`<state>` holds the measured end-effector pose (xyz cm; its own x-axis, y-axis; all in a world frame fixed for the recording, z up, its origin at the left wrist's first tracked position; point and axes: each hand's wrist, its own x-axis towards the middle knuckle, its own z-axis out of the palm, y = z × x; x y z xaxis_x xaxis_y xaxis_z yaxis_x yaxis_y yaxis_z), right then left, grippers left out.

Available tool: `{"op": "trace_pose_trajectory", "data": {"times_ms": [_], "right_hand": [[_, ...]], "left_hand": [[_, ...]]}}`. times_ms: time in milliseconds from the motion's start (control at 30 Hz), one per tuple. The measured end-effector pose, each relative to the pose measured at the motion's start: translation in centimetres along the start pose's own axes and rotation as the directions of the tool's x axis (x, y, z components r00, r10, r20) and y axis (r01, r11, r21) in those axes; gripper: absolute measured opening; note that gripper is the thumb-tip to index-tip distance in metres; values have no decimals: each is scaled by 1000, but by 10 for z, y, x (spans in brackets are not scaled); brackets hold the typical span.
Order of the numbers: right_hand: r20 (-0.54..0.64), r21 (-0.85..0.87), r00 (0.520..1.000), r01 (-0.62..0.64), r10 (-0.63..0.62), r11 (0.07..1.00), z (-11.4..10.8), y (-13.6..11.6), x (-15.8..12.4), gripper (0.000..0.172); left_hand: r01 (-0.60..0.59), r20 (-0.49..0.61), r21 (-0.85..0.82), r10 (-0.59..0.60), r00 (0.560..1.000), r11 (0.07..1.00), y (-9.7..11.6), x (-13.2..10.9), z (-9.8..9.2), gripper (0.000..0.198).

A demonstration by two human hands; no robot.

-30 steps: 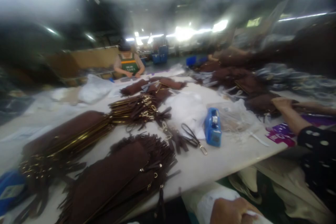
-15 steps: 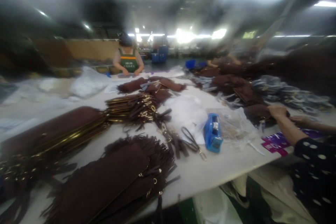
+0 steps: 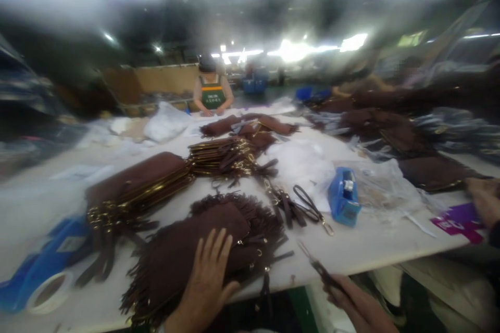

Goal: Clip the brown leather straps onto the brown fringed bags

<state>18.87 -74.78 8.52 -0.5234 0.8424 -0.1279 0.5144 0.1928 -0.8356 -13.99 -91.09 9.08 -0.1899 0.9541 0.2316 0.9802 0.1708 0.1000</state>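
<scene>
My left hand [image 3: 209, 278] lies flat with fingers stretched on a dark brown fringed bag [image 3: 175, 250], the top one of a pile near the table's front edge. Just right of it, my right hand [image 3: 351, 296] is closed round the dark handle of a slim pointed tool [image 3: 322, 270]. The tool's thin pale tip points up and left over the table; blur hides its exact kind. Beyond the tip are brown wrist straps [image 3: 307, 205] with gold clasps. A blue tape dispenser [image 3: 344, 197] stands to their right.
Stacked brown pouches [image 3: 136, 182] with gold zips lie left, more [image 3: 219, 156] behind. At the left front are another blue dispenser [image 3: 54, 260] and a tape roll [image 3: 50, 291]. A co-worker's hand [image 3: 486, 197] is at far right; another person [image 3: 213, 93] stands across the table.
Both my hands have come into view from below, the left onto the fringed bag, the right with the pointed tool. The view has swung left. The co-worker's hands at right have shifted.
</scene>
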Motion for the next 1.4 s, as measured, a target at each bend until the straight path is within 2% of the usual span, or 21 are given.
{"op": "trace_pose_trajectory", "data": {"times_ms": [33,100,200,300,400,500,533,567,633,733,833,900,933,1000,1033,1100,1167,1200,1267,1333,1400], "right_hand": [[70,-113,996,67,-59,991,12,-2,20,41],[110,-329,988,139,-108,934,36,-10,59,40],[121,-565,990,129,-73,815,64,-24,105,46],[115,-643,993,101,-35,759,74,-34,128,41],[112,-626,991,129,-75,769,71,-40,131,32],[147,-428,984,154,-100,890,70,-50,119,34],[163,-327,979,167,-119,930,71,-57,114,36],[178,-234,973,189,-149,954,73,-64,110,37],[191,-151,954,263,-233,953,78,-81,102,37],[200,-189,914,390,-353,901,83,-103,100,34],[186,-218,884,462,-428,860,88,-112,105,35],[200,-108,878,460,-434,881,92,-114,108,31],[235,18,879,423,-415,906,94,-114,109,28],[382,360,858,205,-344,910,103,-115,108,30],[469,512,826,34,-313,858,108,-116,107,34],[587,688,759,-286,-281,667,119,-116,104,43],[610,753,738,-424,-290,503,129,-116,102,46],[606,767,735,-439,-304,468,133,-117,102,47],[608,766,718,-420,-339,486,136,-117,101,47],[609,737,710,-341,-355,583,136,-118,100,45],[567,704,749,-227,-342,673,134,-118,99,42]], "left_hand": [[31,2,82,-32,1000,996,-15,-4,-3,84],[88,32,213,-97,995,973,-35,-8,0,93],[156,49,321,-181,982,934,-44,-6,12,98],[222,12,320,-238,971,921,-46,1,18,92],[310,70,206,-330,941,928,-52,10,7,89],[387,287,-162,-331,899,908,-57,28,-19,78],[389,321,-340,-284,904,856,-56,36,-28,70],[362,294,-521,-236,926,773,-53,45,-36,59],[345,263,-771,-226,938,536,-43,65,-42,51],[516,493,-829,-154,856,216,-28,91,-30,51],[547,541,-834,-88,836,70,-20,101,-12,43],[526,517,-848,-113,849,72,-19,101,-7,37],[502,489,-858,-128,863,110,-19,100,-8,34],[400,377,-881,-135,916,252,-19,97,-15,32],[317,293,-887,-120,948,336,-18,96,-21,32],[134,124,-874,-53,991,466,-16,94,-32,33],[6,24,-864,30,999,504,-14,93,-41,33],[-29,1,-867,61,998,497,-13,92,-43,33],[-47,-4,-878,91,996,476,-13,89,-43,32],[-24,19,-880,85,996,475,-15,85,-39,30],[2,46,-872,79,996,490,-17,82,-33,29]]}}
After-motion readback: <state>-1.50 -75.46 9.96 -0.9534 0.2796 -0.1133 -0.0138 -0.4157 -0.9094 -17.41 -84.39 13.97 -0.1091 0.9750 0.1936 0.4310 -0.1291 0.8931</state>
